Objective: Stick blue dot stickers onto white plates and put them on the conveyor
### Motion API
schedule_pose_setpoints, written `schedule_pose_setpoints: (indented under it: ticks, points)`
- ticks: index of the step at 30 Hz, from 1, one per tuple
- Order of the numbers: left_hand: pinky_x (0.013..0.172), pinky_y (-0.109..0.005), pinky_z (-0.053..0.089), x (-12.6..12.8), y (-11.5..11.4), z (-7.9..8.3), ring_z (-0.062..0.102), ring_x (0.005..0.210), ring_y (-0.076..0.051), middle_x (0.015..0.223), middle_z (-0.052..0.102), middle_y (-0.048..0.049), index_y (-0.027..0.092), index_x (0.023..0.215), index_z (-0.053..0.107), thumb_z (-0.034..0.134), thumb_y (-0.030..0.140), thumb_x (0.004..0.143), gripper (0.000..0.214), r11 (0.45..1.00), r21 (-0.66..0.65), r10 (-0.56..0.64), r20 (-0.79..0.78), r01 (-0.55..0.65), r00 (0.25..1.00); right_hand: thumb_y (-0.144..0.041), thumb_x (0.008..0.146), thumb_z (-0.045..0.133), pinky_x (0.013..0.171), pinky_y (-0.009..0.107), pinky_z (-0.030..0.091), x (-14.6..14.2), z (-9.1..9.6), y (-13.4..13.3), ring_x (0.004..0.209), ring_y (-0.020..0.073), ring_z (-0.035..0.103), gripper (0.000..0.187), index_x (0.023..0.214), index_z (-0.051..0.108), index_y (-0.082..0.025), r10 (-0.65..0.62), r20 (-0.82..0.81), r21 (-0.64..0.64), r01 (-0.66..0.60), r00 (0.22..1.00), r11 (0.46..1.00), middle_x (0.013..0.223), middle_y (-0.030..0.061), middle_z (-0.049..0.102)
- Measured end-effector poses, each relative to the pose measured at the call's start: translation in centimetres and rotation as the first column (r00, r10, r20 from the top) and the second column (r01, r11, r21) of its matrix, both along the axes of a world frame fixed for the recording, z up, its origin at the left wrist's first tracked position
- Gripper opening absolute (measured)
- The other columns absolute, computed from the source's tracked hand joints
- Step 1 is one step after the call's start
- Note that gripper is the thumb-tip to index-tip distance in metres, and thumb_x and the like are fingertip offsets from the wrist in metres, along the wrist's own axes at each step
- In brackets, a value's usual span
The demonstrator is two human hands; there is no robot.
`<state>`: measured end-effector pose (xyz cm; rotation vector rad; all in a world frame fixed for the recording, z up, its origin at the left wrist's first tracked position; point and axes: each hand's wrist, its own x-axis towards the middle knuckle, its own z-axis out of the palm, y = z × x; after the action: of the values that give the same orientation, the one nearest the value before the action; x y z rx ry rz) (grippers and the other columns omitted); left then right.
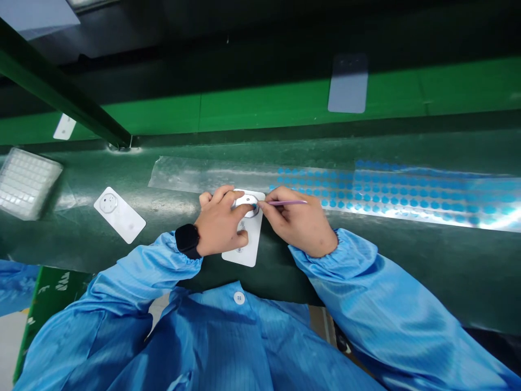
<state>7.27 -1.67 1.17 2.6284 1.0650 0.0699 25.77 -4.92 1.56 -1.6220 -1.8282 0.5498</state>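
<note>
A white rectangular plate [249, 245] with a round recess near its top lies on the dark green bench in front of me. My left hand [220, 222] is closed on the plate's upper left edge, thumb and fingers around the round part. My right hand [299, 221] pinches thin purple tweezers [287, 203], whose tip touches the round recess [247, 202]. A black watch [187, 240] sits on my left wrist. Both arms wear blue sleeves.
A clear film strip with several rows of blue round stickers [391, 193] stretches right behind my hands. A second white plate [119, 214] lies to the left, a white gridded tray [24, 182] at far left. A green rail [285, 111] runs behind.
</note>
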Motion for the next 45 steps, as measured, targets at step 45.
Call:
schedule_pose_setpoints:
  ticks: [45]
  points:
    - [0.098, -0.049, 0.032, 0.8, 3.4, 1.3, 0.036, 0.126, -0.032, 0.119, 0.060, -0.0062, 0.024, 0.106, 0.058, 0.078, 0.030, 0.073, 0.040, 0.990, -0.086, 0.117, 0.043, -0.113, 0.992, -0.043, 0.062, 0.081, 0.037, 0.023, 0.047, 2.6, -1.7, 3.4, 0.037, 0.0116, 0.055, 0.038, 0.072, 0.051, -0.022, -0.375, -0.817, -0.284, 0.260, 0.438, 0.923, 0.048, -0.0051, 0.059]
